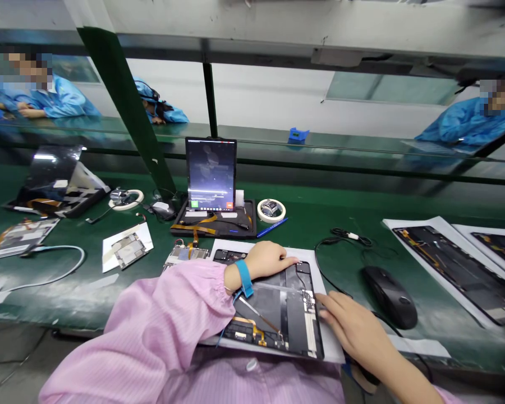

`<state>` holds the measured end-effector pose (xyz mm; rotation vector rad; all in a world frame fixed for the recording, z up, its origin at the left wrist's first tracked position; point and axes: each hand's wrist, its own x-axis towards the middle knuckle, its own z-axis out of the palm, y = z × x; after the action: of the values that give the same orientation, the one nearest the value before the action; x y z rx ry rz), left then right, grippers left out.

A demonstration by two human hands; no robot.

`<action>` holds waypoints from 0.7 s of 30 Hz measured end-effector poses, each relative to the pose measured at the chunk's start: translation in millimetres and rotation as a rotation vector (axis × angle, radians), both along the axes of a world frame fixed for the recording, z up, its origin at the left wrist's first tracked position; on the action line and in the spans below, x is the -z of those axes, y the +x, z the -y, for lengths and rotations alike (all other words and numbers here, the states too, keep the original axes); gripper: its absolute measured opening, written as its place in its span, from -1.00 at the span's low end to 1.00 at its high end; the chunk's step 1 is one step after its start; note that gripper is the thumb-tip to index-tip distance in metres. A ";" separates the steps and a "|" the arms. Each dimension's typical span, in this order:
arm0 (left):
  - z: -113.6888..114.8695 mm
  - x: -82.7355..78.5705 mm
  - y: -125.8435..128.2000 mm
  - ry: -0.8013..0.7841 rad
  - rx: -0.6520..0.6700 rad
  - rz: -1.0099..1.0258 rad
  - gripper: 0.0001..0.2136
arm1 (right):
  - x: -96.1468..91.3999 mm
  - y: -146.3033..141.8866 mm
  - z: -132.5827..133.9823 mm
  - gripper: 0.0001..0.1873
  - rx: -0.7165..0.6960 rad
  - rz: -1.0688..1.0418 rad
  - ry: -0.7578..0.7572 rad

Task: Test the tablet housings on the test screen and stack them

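Note:
An opened tablet body point(278, 320) lies on a white sheet point(330, 331), its black interior showing a metal plate, small circuit boards and an amber flex cable. My left hand point(269, 261), with a blue wrist strap point(243, 278) and pink sleeve, rests on the tablet's upper edge. My right hand point(349, 320) sits at the tablet's right edge, its fingertips touching it. A small circuit board with a ribbon cable point(185, 255) lies just left of the sheet.
A black mouse point(390, 297) and coiled black cable point(349, 237) lie to the right. Further right are sheets with tablet panels point(454, 269). Ahead stand a lit upright screen point(210, 174) on a black tray, a tape roll point(271, 210) and a blue pen point(272, 227). Co-workers in blue sit beyond a glass partition.

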<state>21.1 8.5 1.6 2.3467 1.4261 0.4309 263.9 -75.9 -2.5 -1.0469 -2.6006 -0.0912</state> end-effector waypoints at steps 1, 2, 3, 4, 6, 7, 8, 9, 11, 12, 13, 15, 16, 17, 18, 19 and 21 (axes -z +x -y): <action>1.0 -0.4 1.4 -0.013 -0.007 0.000 -0.38 | -4.2 0.9 2.0 -0.73 0.004 -0.011 -0.033; 2.8 -2.1 2.9 -0.026 -0.016 -0.001 -0.41 | -7.7 1.8 4.4 -0.72 0.004 -0.026 -0.073; 5.2 -5.7 3.9 -0.030 -0.021 0.000 -0.45 | -10.1 2.6 7.1 -0.72 -0.001 -0.041 -0.114; 7.8 -11.5 3.5 -0.019 -0.012 0.001 -0.51 | -11.1 3.5 9.8 -0.71 -0.008 -0.056 -0.149; 12.2 -30.1 -5.9 0.041 0.028 -0.002 -0.62 | -8.5 5.4 14.9 -0.73 -0.015 -0.089 -0.174; 13.0 -42.1 -16.9 0.077 0.039 0.006 -0.61 | -5.2 6.6 16.9 -0.76 -0.011 -0.105 -0.168; 12.4 -54.8 -32.9 0.111 0.035 0.016 -0.58 | -1.0 7.8 18.5 -0.80 -0.003 -0.120 -0.152; 10.4 -67.1 -53.8 0.126 -0.028 0.046 -0.59 | 3.8 9.0 19.7 -0.83 0.008 -0.134 -0.132; 2.5 -86.2 -106.6 0.170 -0.239 0.137 -0.68 | 13.4 10.6 21.5 -0.87 0.024 -0.167 -0.075; -3.0 -91.2 -135.4 0.228 -0.424 0.166 -0.67 | 17.6 10.6 22.1 -0.88 0.030 -0.184 -0.040; -9.1 -92.8 -163.2 0.266 -0.632 0.153 -0.64 | 21.2 10.1 22.7 -0.88 0.036 -0.202 -0.003; -22.1 -85.8 -209.4 0.212 -0.792 0.101 -0.60 | 25.9 7.5 23.5 -0.89 0.051 -0.230 0.058; -28.3 -78.5 -225.6 0.169 -0.804 0.094 -0.63 | 26.7 5.9 23.5 -0.89 0.057 -0.239 0.075; -33.9 -69.8 -237.0 0.108 -0.798 0.091 -0.66 | 26.5 4.4 23.2 -0.88 0.061 -0.244 0.081; -38.9 -60.5 -244.2 0.070 -0.776 0.093 -0.69 | 25.1 3.3 22.5 -0.88 0.061 -0.246 0.074; -42.8 -51.6 -248.1 0.044 -0.763 0.096 -0.72 | 22.6 2.9 21.5 -0.87 0.059 -0.242 0.052; -47.6 -37.5 -250.1 0.036 -0.748 0.100 -0.74 | 13.8 4.2 18.3 -0.86 0.040 -0.218 -0.031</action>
<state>-229.0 56.1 39.1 1.7031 2.2210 0.7494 268.2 -94.2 -16.2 -1.0562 -2.3931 0.0517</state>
